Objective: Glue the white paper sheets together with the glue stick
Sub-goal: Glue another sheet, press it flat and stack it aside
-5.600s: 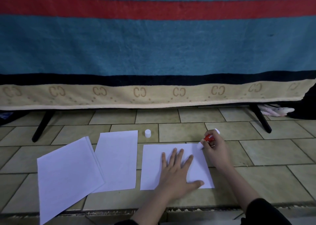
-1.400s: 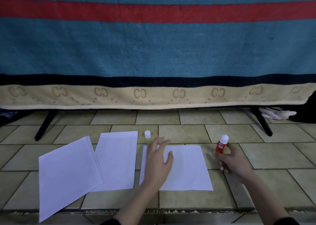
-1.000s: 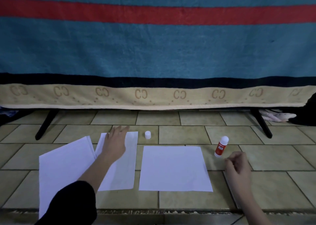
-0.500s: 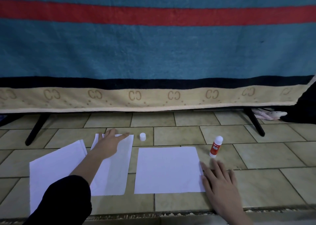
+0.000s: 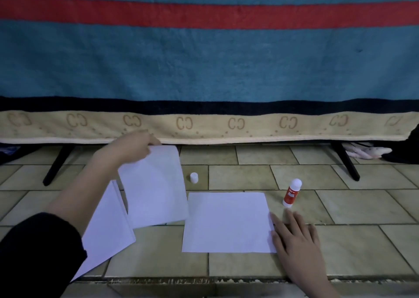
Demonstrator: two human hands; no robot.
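One white paper sheet (image 5: 226, 223) lies flat on the tiled floor in the middle. My right hand (image 5: 294, 241) rests flat with straight fingers on its right edge. My left hand (image 5: 131, 149) grips the top edge of a second white sheet (image 5: 154, 186) and holds it lifted off the floor, left of the flat sheet. The red glue stick (image 5: 292, 193) stands upright with its white glue tip bare, just beyond my right fingertips. Its white cap (image 5: 194, 177) stands apart on the tiles.
Further white sheets (image 5: 108, 227) lie stacked at the left, partly under my left arm. A striped blue and red blanket (image 5: 208, 66) hangs behind over a rack with black legs (image 5: 345, 161). A step edge (image 5: 204, 280) runs along the front.
My left hand has taken hold of the middle-left sheet's top edge and raised it off the floor. My right hand stays flat on the centre sheet's right edge.
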